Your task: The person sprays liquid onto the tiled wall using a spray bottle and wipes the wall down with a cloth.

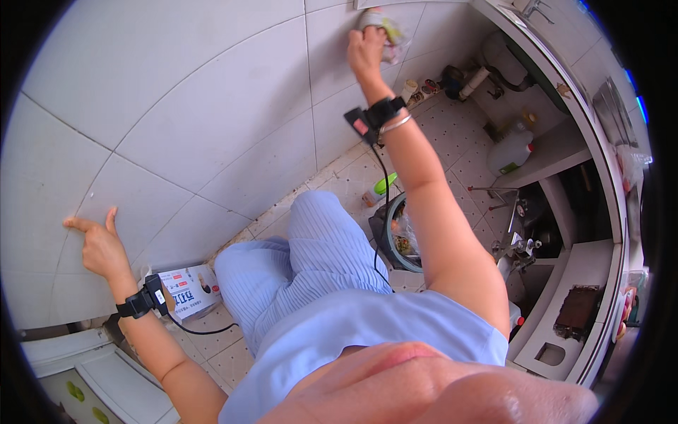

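My right hand (pixel 366 50) grips a crumpled cloth (pixel 392 33) with pale, yellow-green and pinkish patches, held against the white tiled wall (pixel 249 100) high in the view. The cloth is a little blurred, and its underside is hidden. Lower on the same wall, my left hand (pixel 101 245) holds nothing. Its index finger points out at the tiles and its thumb stands apart, while the other fingers are curled. A small white speck (pixel 91 195) shows on the tile above that hand. Both wrists wear black straps with cabled devices.
A printed carton (pixel 188 289) stands at the wall's foot beside my left knee. Right of my legs are a waste bin (pixel 393 233) with refuse and a green-topped bottle (pixel 380 189). Beneath the counter (pixel 551 58) sit a plastic jug (pixel 509 155) and drain pipe (pixel 475 82).
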Tool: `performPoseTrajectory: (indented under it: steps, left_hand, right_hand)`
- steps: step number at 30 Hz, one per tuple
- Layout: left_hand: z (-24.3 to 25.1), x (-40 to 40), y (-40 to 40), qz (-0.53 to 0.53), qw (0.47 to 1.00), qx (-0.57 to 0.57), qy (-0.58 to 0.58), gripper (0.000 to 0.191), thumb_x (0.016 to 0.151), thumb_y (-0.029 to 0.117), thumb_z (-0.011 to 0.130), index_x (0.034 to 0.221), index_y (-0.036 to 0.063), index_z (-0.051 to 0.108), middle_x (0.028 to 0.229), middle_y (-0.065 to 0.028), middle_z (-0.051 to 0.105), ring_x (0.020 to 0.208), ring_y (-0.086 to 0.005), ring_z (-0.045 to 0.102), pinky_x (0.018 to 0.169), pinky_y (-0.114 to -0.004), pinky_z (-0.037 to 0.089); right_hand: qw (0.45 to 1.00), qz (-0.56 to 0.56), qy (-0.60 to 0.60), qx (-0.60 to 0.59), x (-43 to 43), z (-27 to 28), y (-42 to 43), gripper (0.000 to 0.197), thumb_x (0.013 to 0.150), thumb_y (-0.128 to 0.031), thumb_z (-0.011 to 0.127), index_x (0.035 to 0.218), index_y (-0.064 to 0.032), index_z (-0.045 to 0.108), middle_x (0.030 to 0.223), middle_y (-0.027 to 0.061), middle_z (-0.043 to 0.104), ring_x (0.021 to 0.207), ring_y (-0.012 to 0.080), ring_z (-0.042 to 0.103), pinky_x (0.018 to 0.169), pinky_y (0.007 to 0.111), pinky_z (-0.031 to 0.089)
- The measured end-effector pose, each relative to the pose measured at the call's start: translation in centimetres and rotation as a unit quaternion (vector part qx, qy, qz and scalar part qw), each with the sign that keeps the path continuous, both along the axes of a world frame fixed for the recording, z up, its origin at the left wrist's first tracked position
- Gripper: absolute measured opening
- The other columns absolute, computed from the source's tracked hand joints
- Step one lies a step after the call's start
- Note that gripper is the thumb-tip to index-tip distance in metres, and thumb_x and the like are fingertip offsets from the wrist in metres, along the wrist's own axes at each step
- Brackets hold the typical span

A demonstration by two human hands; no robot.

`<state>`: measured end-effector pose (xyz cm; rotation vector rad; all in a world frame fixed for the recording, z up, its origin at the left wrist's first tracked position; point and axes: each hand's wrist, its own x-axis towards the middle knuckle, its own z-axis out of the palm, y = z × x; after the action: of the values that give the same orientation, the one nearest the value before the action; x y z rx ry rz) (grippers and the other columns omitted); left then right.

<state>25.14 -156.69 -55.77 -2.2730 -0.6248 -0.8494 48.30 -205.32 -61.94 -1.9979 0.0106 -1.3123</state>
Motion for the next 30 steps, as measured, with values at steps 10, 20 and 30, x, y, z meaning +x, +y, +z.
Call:
performPoseTrajectory:
  steps: [10, 20, 30]
  left_hand:
    - [0.0, 0.3, -0.2, -0.002, 1.000, -0.014, 0.005, 0.098, 0.075, 0.068, 0.048, 0.128, -0.0125, 0.031, 0.051, -0.0110, 0.059, 0.047, -0.0283, 0.061, 0.039, -0.035, 0.046]
    - [0.3, 0.0, -0.9, -0.021, 1.000, -0.015, -0.009, 0.097, 0.074, 0.063, 0.054, 0.128, -0.0148, 0.030, 0.050, -0.0105, 0.057, 0.046, -0.0265, 0.060, 0.039, -0.034, 0.045]
    - [0.0, 0.1, -0.1, -0.009, 0.999, -0.038, 0.000, 0.097, 0.076, 0.064, 0.051, 0.128, -0.0146, 0.029, 0.051, -0.0120, 0.058, 0.046, -0.0281, 0.060, 0.039, -0.036, 0.045]
  right_hand:
    - [0.992, 0.070, -0.089, -0.045, -2.0, 1.2, 3.0, 0.049, 0.091, -0.034, 0.041, 0.119, 0.0072, 0.043, 0.116, 0.0285, 0.045, 0.109, 0.0441, 0.038, 0.098, 0.048, 0.026]
    - [0.994, -0.048, 0.040, 0.092, 6.1, 4.6, -11.2, 0.047, 0.095, -0.033, 0.034, 0.118, 0.0077, 0.041, 0.114, 0.0313, 0.046, 0.109, 0.0436, 0.043, 0.096, 0.043, 0.030]
    - [0.974, -0.039, -0.195, -0.104, -0.5, 1.7, 2.8, 0.024, 0.091, -0.017, 0.037, 0.101, 0.0026, 0.046, 0.093, 0.0274, 0.050, 0.089, 0.0428, 0.047, 0.079, 0.052, 0.036]
